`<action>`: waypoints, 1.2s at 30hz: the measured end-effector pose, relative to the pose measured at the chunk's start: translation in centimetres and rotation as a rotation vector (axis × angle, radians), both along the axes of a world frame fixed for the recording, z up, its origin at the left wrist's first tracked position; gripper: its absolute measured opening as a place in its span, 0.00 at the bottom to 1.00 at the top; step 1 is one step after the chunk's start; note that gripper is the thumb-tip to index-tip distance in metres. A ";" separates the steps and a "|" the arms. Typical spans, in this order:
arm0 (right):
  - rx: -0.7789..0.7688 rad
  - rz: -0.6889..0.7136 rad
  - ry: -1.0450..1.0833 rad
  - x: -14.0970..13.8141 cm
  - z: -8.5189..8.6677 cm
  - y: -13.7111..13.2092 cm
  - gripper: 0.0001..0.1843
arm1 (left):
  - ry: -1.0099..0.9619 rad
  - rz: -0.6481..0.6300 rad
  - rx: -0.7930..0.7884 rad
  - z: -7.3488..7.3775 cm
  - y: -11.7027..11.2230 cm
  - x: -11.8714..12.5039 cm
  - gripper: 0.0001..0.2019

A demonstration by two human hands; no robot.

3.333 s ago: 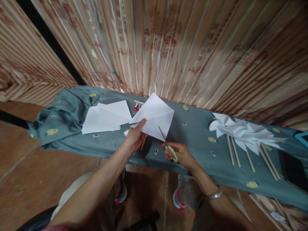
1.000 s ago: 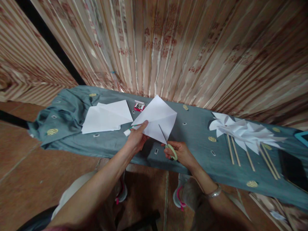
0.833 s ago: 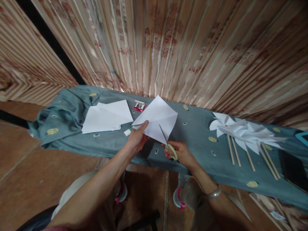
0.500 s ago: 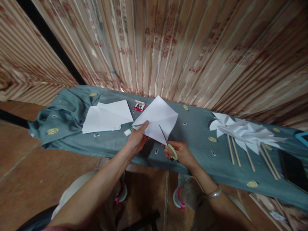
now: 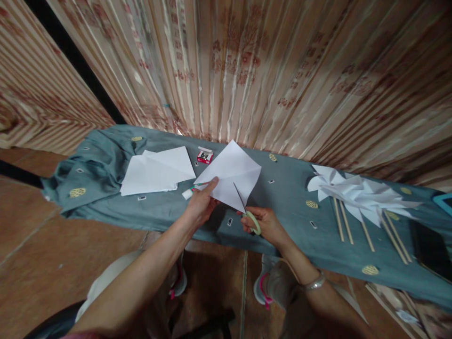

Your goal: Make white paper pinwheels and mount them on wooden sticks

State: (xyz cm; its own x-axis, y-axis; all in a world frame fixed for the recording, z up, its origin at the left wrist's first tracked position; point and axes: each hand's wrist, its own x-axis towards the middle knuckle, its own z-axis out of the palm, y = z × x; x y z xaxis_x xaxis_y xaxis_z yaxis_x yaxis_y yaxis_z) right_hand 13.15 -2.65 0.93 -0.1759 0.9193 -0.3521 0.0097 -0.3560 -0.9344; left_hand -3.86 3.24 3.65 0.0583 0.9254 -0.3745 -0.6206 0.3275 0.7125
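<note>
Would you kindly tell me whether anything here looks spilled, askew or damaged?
The patterned cloth is bunched and wrinkled at its left end, unlike its flatter middle, and the stacked paper lies unevenly. I see no spill around the red box or damage to the held scissors.

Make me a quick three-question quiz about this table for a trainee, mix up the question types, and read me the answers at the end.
1. Multiple choice: what sits between the stacked paper and the held sheet? A: a metal bracelet; B: a small red box; C: a sneaker.
2. True or false: wooden sticks poke out from the folded white paper shapes.
3. Fill in the blank: the green-handled scissors are in the person's ____.

Key: 1. B; 2. true; 3. right hand.
</note>
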 end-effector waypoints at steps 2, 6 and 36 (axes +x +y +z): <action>-0.001 -0.001 -0.001 0.0 0.0 0.0 0.22 | -0.001 0.002 -0.004 0.1 0.0 0.0 0.06; -0.003 -0.008 0.007 -0.1 0.1 0.0 0.23 | -0.014 -0.003 0.007 0.0 0.0 0.0 0.06; 0.008 0.008 0.005 -0.1 -0.1 0.0 0.22 | -0.040 -0.017 0.015 -0.3 0.0 0.0 0.05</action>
State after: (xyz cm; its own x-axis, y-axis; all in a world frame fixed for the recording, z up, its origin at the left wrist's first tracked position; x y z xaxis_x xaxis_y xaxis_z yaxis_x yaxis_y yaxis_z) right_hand 13.09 -2.67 0.86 -0.1850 0.9206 -0.3440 0.0082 -0.3486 -0.9373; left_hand -3.90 3.28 3.38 0.0890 0.9295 -0.3579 -0.6432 0.3280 0.6918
